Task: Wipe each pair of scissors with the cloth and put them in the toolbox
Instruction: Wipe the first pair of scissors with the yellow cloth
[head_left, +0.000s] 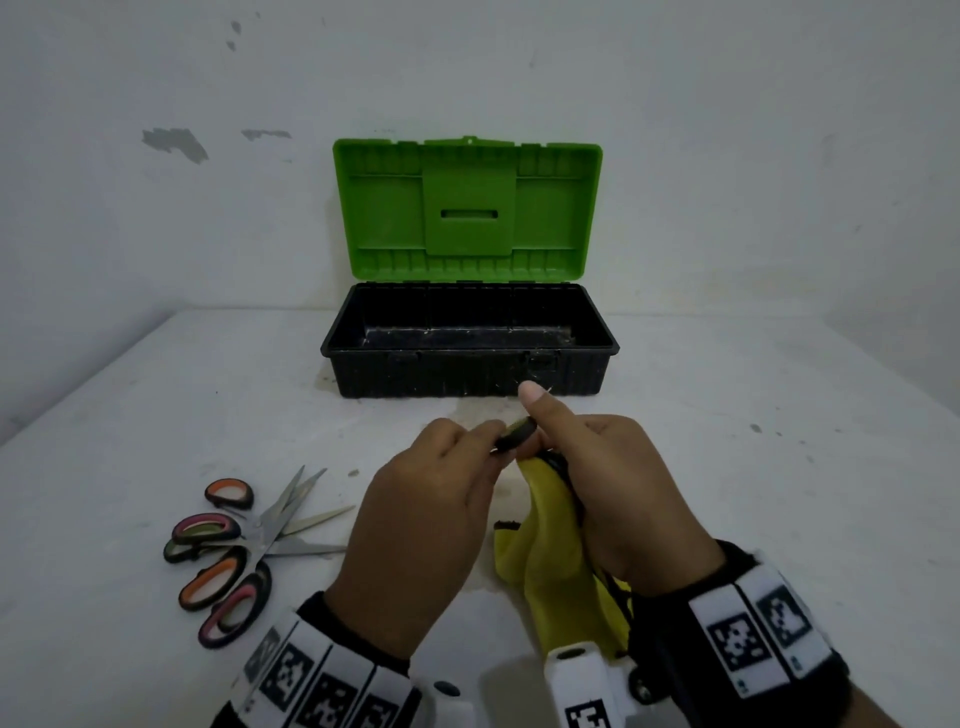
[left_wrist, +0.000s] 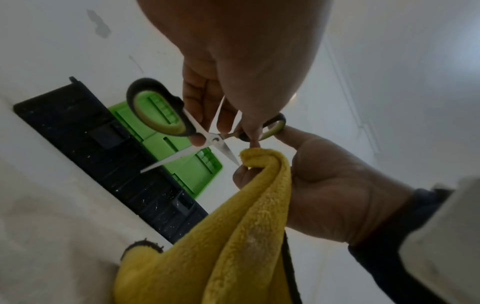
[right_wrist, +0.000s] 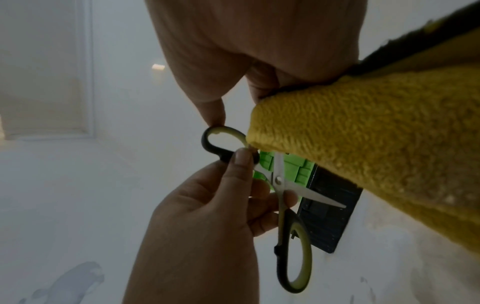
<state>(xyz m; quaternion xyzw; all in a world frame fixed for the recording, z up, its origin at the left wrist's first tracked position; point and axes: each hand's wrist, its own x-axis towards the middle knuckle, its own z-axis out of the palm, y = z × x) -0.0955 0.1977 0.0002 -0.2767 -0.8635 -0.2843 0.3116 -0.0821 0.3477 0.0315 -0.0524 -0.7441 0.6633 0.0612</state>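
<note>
Above the table in front of the toolbox (head_left: 467, 374), my left hand (head_left: 467, 447) pinches a pair of scissors (left_wrist: 214, 139) with black-and-green handles near its pivot. The blades stand apart. My right hand (head_left: 566, 441) grips a yellow cloth (head_left: 550, 545) bunched in its fingers, with the rest hanging down. One blade tip touches the cloth's top fold (left_wrist: 259, 156). The right thumb (right_wrist: 213, 115) rests against the small handle loop. The toolbox's black tray shows nothing inside, and its green lid (head_left: 467, 208) stands upright against the wall.
A heap of several scissors (head_left: 234, 545) with orange, pink and green handles lies on the white table (head_left: 727, 467) at my left. The wall rises directly behind the toolbox. Bare tabletop lies to the right of my hands.
</note>
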